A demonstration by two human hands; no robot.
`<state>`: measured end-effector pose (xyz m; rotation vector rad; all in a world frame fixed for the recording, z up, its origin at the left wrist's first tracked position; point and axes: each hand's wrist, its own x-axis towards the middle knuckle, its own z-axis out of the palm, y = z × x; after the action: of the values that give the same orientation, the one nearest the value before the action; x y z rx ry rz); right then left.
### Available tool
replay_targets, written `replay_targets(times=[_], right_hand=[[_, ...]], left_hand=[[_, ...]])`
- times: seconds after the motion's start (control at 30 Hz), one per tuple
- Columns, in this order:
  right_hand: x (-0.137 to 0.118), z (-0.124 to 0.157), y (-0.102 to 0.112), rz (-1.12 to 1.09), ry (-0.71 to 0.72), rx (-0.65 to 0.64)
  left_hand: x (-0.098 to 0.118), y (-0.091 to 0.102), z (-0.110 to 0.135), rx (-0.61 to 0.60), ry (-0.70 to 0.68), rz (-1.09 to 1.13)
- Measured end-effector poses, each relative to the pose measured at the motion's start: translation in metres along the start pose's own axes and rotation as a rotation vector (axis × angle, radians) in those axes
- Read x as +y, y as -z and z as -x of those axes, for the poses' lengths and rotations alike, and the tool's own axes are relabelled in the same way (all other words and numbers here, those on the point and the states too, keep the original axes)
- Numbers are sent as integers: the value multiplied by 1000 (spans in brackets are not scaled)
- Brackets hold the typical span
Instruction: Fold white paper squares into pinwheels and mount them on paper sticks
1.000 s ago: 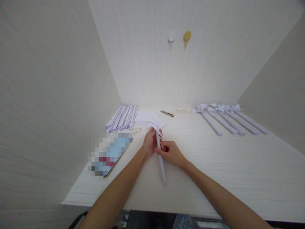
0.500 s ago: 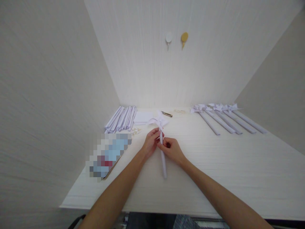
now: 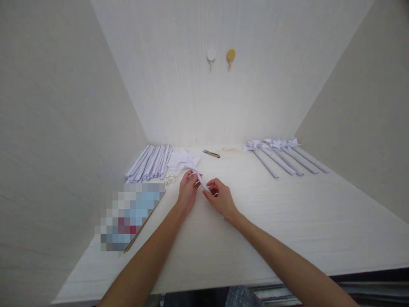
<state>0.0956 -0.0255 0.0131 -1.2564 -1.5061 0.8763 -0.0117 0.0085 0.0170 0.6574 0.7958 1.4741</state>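
Observation:
A white paper pinwheel [image 3: 202,182] is held between my two hands over the table, its folded blades pointing away from me at the top of a rolled paper stick. My left hand [image 3: 188,191] is closed around the stick just below the blades. Lower down, my right hand [image 3: 220,197] pinches the same stick between thumb and fingers. The stick's near end is hidden behind my right hand. Behind the blades lie white paper sheets [image 3: 174,159], partly covered by them.
Rolled paper sticks [image 3: 150,164] are piled at the back left, near small pale pieces [image 3: 171,179]. A pixelated flat object [image 3: 134,217] lies at left. Thread snips [image 3: 211,154] rest at the back. Several finished pinwheels [image 3: 281,155] lie back right. Two hooks [image 3: 211,54] are on the wall.
The pinwheel stick has swung from nearly straight toward me to a slant, its near end now at my right hand. The whole view has shifted slightly.

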Motion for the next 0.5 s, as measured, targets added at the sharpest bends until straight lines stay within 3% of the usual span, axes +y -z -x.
replay_targets(times=[0.13, 0.23, 0.5], right_hand=[[-4, -9, 17, 4, 34, 48], [-7, -18, 49, 33, 65, 95], [1, -33, 191, 434, 41, 340]], left_hand=[[2, -1, 2, 24, 37, -26], [5, -1, 3, 43, 67, -39], [4, -4, 3, 40, 87, -86]])
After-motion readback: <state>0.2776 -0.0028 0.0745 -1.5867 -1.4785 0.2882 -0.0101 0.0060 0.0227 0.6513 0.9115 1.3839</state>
